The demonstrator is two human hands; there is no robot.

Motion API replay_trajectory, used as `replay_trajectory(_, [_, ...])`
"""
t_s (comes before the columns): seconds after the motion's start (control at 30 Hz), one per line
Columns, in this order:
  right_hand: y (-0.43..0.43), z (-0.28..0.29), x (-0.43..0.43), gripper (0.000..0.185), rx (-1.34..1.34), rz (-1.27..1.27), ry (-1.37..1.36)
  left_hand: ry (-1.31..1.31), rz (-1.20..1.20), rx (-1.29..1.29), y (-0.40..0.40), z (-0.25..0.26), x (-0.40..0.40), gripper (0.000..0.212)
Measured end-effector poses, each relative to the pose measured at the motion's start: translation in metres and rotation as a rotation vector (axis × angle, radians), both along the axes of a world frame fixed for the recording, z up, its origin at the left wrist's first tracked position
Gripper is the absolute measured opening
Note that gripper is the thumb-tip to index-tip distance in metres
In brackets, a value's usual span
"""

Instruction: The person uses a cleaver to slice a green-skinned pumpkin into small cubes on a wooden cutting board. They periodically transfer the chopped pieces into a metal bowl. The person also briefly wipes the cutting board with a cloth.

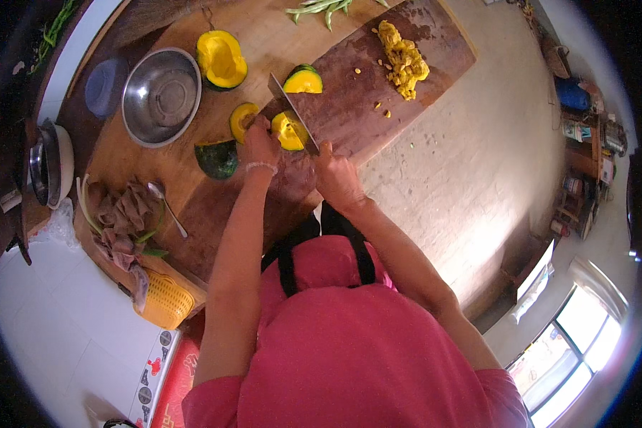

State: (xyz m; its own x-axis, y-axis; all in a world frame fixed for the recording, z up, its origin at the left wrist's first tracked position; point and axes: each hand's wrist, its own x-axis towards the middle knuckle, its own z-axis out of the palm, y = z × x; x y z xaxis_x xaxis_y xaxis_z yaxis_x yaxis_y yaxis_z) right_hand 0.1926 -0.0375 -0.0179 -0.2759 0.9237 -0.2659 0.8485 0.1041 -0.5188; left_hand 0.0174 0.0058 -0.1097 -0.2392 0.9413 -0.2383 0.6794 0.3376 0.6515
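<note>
My right hand [338, 176] is closed around the handle of a cleaver [295, 113], whose broad blade stands against the right side of a pumpkin piece [288, 130] with yellow flesh. On that piece's left, my left hand [259, 143] has its fingers bent down between it and a curved pumpkin piece [242, 119]; whether it grips either one is hidden. A dark green pumpkin chunk [218, 159] lies skin up beside my left wrist. Beyond the blade rests another pumpkin chunk [304, 81], and a hollowed pumpkin half [221, 59] lies cut side up farther left.
A steel bowl [161, 97] stands left of the pumpkin. Pumpkin pulp and seeds [404, 60] lie at the wooden table's far right, with green beans [326, 6] at the far edge. A spoon [168, 209], brown cloth [125, 211] and yellow basket [166, 300] are at the left.
</note>
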Motion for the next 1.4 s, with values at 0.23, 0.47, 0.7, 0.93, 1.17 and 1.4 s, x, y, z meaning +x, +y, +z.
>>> replay_trajectory(0.23, [-0.013,-0.005,-0.004,0.035,0.038,0.038,-0.034,0.02,0.011,0.007,-0.003,0.003,0.0,0.018])
replay_trajectory(0.47, [-0.004,0.007,-0.014,0.02,-0.132,-0.028,-0.03,-0.006,0.0,0.109,-0.002,0.007,0.0,0.02])
replay_trajectory(0.7, [0.007,0.016,-0.021,0.024,-0.284,-0.04,-0.084,0.021,-0.036,0.141,0.002,0.034,0.007,0.025])
replay_trajectory(0.93, [-0.001,-0.041,-0.027,0.044,-0.186,-0.023,-0.156,0.152,-0.037,-0.11,0.007,0.032,0.012,0.026])
replay_trajectory(1.17, [0.005,-0.045,-0.014,0.035,-0.047,-0.102,0.073,0.104,-0.031,0.041,0.005,0.029,0.012,0.027])
replay_trajectory(1.4, [0.02,0.008,0.007,0.021,0.095,-0.258,0.302,-0.077,0.025,0.001,-0.003,-0.004,0.002,0.025])
